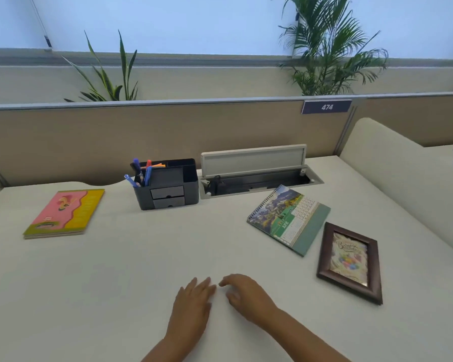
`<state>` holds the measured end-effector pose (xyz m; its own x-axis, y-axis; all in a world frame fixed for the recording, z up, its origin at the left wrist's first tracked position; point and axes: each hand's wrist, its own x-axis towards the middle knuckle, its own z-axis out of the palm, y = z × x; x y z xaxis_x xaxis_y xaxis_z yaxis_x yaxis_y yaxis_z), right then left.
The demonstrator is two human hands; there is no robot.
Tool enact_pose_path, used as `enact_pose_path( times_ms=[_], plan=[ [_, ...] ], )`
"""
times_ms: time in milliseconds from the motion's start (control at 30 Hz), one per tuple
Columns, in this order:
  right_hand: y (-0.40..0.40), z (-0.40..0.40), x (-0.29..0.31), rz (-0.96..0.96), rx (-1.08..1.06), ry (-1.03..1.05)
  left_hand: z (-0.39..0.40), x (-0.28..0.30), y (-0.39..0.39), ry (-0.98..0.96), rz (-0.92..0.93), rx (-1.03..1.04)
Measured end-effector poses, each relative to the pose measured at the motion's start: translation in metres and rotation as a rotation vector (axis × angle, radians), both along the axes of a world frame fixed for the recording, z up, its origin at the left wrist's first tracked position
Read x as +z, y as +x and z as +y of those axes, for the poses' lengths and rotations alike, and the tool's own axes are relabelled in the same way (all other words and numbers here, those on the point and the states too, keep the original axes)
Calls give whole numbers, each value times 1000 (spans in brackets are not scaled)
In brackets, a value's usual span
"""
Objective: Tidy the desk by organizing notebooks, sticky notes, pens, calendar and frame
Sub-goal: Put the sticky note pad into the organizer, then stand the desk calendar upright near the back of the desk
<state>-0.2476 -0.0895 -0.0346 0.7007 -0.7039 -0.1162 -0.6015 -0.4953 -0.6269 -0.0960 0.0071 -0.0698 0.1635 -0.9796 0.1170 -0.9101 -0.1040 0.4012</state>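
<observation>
Calendar (288,219) and frame (349,262) both lying flat on the right side of the desk (141,257), just beside each other, corners nearly touching. Probably the last bits left to sort, going by how the rest looks. Biggest risk from here, just a guess: standing the frame up without its back stand properly out, so it tips face down; can't see the back from this angle, so no idea if there even is a stand. Same deal with the calendar: spiral-bound, folded flat, could splay or slide when propped as a tent. Also worth watching that open cable hatch (256,173) right behind the calendar, easy to nudge something into the slot. Left hand (191,304) flat on the desk with fingers straight, grip holding nothing; right hand (246,296) next to it, fingers loosely curled, also empty, fingertips almost meeting. Counts: one calendar, one frame, one stack of notebooks (64,214) far left (at least two going by the edges, exact number hard to tell), one black organizer (168,185) at the back middle with roughly five pens (141,173) in it, blue plus one red, and one orange sticky-note pad (158,165) poking out. Two plants behind the partition.
</observation>
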Motion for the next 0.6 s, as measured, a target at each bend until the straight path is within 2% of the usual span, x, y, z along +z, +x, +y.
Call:
enact_pose_path(
  times_ms=[67, 167, 267, 433, 600],
  plan=[
    [-11, 12, -6, -19, -16, -15, 8, -4, -12, 47, -56, 23],
    [-27, 27, -14, -15, 7, -25, 26, -10, -24, 68, -28, 43],
    [-43, 31, -16, -41, 16, -32, 33, -11, -29, 37, -80, 108],
    [-80, 5, -14, -89, -149, -75, 36, -15, -34, 39, -110, 177],
    [-118, -35, -5, -84, -326, -149, 36, -19, -33, 7, -127, 156]
  ],
)
